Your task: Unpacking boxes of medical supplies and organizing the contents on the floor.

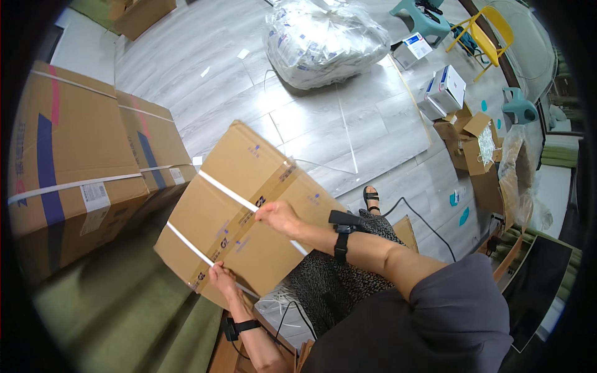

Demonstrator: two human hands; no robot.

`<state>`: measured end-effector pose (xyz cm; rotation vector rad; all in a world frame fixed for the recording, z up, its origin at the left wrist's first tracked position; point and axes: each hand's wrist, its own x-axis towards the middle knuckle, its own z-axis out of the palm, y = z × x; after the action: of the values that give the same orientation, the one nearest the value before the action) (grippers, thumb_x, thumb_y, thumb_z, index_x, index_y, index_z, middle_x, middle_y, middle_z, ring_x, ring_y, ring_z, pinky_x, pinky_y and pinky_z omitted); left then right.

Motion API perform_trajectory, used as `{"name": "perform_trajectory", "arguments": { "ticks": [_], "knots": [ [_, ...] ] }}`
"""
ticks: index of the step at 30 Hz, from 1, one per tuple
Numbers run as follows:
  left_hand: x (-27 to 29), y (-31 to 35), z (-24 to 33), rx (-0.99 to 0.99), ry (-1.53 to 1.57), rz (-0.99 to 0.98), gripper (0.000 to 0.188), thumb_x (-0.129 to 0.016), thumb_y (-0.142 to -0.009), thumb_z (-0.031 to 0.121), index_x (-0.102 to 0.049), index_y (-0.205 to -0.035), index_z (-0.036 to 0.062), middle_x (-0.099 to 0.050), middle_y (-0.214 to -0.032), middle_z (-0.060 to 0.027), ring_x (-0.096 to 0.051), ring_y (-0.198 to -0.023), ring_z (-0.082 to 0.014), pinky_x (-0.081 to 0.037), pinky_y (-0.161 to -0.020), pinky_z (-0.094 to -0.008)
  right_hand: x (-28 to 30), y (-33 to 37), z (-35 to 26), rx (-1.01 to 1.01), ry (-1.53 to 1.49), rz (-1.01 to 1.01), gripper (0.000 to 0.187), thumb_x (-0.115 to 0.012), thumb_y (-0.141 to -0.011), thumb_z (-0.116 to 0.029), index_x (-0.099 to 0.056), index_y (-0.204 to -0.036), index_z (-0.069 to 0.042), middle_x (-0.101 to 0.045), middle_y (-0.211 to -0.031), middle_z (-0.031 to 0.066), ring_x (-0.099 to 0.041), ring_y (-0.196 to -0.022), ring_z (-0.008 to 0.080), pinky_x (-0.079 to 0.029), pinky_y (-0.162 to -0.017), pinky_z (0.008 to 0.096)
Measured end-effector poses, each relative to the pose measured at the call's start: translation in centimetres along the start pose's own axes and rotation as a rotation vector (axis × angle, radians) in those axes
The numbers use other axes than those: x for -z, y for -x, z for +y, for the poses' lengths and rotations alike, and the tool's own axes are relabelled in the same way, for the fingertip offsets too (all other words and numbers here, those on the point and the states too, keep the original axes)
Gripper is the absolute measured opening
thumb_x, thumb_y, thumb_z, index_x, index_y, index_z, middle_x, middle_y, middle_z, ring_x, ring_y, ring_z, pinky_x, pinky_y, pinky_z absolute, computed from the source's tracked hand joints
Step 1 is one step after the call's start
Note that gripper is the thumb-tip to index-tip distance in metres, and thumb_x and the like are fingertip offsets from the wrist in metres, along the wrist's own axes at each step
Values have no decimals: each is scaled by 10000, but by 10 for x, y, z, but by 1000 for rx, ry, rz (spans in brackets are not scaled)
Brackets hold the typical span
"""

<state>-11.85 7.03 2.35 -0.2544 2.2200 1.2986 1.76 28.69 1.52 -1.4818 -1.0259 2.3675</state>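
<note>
A large brown cardboard carton (249, 168), sealed with printed tape, is tilted in front of me. Two white packing straps (227, 189) run across it, roughly parallel. My right hand (280, 217) is closed on the farther strap near the middle of the carton. Lower down, my left hand (224, 281) has its fingers closed round the nearer strap by the carton's near-left edge. Each wrist wears a black band with a small device. The underside of the carton is hidden.
Two big strapped cartons (81, 161) stand at the left beside a green curtain (124, 304). A clear bag of packages (323, 43) lies on the floor ahead. White boxes (444, 90), an open carton (469, 137), stools and a yellow chair (485, 37) are at right. A black cable (426, 221) trails nearby.
</note>
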Motion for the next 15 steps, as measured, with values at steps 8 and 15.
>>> {"name": "perform_trajectory", "arguments": {
  "ticks": [8, 15],
  "knots": [
    [-139, 60, 37, -11, -12, -222, 234, -389, -999, 215, -526, -879, 68, -354, -524, 53, -311, -430, -45, -245, -389, -208, 144, 10, -54, 190, 48, 237, 121, -646, -770, -133, -703, -766, -27, -635, -672, 40, -566, -614, 110, -458, -571, 255],
    [-277, 127, 63, -17, 86, -494, 237, -393, -994, 198, -521, -845, 65, -346, -521, 49, -284, -403, -54, -227, -360, -227, 300, 26, -107, 329, 113, 448, 122, -665, -739, -138, -709, -755, -25, -637, -650, 35, -558, -587, 105, -451, -551, 271]
  ]
}}
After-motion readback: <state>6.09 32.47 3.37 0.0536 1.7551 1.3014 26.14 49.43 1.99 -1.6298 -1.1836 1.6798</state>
